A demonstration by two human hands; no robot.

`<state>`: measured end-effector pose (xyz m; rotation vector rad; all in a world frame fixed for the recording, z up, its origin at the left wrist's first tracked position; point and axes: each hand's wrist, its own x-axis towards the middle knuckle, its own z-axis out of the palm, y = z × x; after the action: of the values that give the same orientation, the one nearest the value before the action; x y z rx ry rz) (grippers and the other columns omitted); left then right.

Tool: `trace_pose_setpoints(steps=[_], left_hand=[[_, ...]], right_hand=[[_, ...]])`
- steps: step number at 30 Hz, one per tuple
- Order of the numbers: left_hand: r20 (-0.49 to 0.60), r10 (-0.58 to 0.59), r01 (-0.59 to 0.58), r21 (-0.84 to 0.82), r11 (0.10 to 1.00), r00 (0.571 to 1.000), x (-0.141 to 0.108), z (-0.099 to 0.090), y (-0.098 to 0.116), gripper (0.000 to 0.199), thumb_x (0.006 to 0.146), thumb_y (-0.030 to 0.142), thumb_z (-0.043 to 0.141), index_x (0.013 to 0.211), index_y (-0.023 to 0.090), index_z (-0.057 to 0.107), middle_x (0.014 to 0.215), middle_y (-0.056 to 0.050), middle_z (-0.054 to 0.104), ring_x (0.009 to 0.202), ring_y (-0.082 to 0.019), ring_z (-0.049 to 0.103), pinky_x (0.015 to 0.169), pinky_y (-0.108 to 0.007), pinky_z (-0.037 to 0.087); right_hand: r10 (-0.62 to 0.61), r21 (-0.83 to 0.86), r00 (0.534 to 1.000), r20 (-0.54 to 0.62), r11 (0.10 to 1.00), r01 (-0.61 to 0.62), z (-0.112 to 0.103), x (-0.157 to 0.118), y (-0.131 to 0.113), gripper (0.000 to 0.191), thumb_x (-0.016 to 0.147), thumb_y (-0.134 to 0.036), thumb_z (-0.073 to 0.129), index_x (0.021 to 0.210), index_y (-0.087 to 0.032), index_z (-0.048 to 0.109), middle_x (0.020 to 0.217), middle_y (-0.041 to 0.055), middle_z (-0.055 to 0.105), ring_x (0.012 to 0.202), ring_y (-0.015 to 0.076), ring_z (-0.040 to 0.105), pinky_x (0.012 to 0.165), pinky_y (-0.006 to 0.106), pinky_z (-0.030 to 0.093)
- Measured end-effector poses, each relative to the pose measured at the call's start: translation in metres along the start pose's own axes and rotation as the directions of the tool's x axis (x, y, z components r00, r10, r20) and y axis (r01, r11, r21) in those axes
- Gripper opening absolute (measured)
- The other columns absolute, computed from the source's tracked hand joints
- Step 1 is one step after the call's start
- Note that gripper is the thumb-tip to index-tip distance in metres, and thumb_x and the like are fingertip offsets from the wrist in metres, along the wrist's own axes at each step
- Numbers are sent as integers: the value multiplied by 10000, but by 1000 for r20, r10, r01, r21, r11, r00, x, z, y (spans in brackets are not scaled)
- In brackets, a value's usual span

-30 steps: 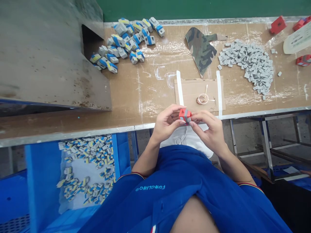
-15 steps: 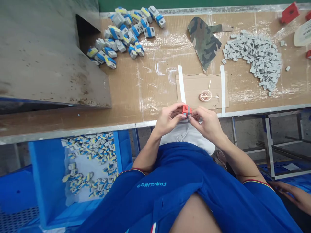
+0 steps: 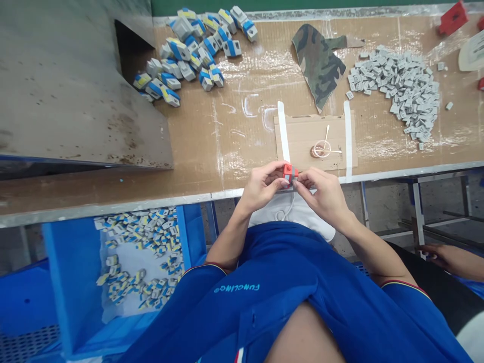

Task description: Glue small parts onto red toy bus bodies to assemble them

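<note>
A small red block with a grey band around it is at the table's front edge, straight in front of my body. My left hand is closed on its left side, thumb and fingers gripping it. On the block's right side, the fingertips of my right hand are pinched together against the grey band; whether they hold a loose end of it cannot be made out. Just beyond my hands lies a taped-down cardboard piece bearing a small round cup with cotton swabs across it.
Small grey pieces are heaped at right, beside a camouflage cloth. Grey blocks with blue and yellow bands lie back left near a metal box. A blue crate holds more below. Another person's hand shows at right.
The red block has tilted slightly in my fingers, while both my hands stay nearly in place. At right, the other person's hand has moved up, and a dark-clothed leg shows more.
</note>
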<state>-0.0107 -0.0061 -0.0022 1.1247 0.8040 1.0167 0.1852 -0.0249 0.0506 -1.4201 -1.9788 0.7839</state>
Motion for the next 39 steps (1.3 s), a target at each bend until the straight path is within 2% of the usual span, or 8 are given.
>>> trace_pose_setpoints(steps=[7, 19, 23, 29, 34, 39], left_hand=[[-13, -15, 14, -38, 999, 1000, -2, -4, 1, 444, 877, 415, 839, 1230, 166, 738, 1082, -99, 805, 959, -197, 789, 842, -275, 647], [1, 4, -4, -12, 1000, 1000, -2, -5, 0, 400, 879, 383, 842, 1204, 170, 745, 1066, -97, 809, 950, -202, 793, 830, -270, 647], [25, 49, -48, -25, 999, 998, -2, -5, 3, 364, 890, 354, 832, 1204, 183, 759, 1048, -82, 800, 938, -178, 785, 839, -246, 641], [49, 141, -139, -39, 990, 989, -1, -5, 6, 331, 881, 324, 838, 1190, 221, 782, 1195, -102, 741, 1060, -196, 752, 915, -286, 636], [71, 81, -77, -63, 995, 994, -3, -6, 4, 333, 867, 299, 850, 1182, 212, 787, 1092, -85, 740, 987, -181, 738, 881, -285, 632], [85, 63, -60, -45, 997, 994, -3, -7, 4, 334, 858, 290, 859, 1172, 196, 795, 1081, -86, 749, 975, -176, 738, 865, -264, 634]], right_hand=[[0, 50, 1000, 13, 999, -1, -4, 3, -9, 100, 967, -192, 648, 874, -219, 671, 791, 9, 708, 697, 154, 675, 659, 274, 517], [-8, 64, 999, -41, 998, 10, 8, -1, -3, 115, 950, -184, 616, 847, -235, 612, 775, 3, 667, 666, 148, 622, 635, 274, 505], [-22, 72, 998, -53, 997, 26, 4, -1, -9, 106, 950, -167, 629, 865, -230, 629, 780, -1, 670, 676, 141, 630, 641, 268, 510], [-34, 57, 996, -83, 998, 39, 0, -4, -19, 82, 982, -212, 638, 904, -238, 643, 831, 13, 696, 721, 157, 653, 664, 289, 538], [-55, 79, 997, -58, 995, 59, 2, -7, -16, 115, 980, -179, 634, 880, -234, 623, 816, 6, 679, 710, 151, 643, 636, 279, 507], [-62, 143, 997, -40, 987, 67, 3, -8, -10, 166, 975, -161, 633, 831, -229, 589, 796, 4, 665, 701, 146, 634, 637, 278, 501]])
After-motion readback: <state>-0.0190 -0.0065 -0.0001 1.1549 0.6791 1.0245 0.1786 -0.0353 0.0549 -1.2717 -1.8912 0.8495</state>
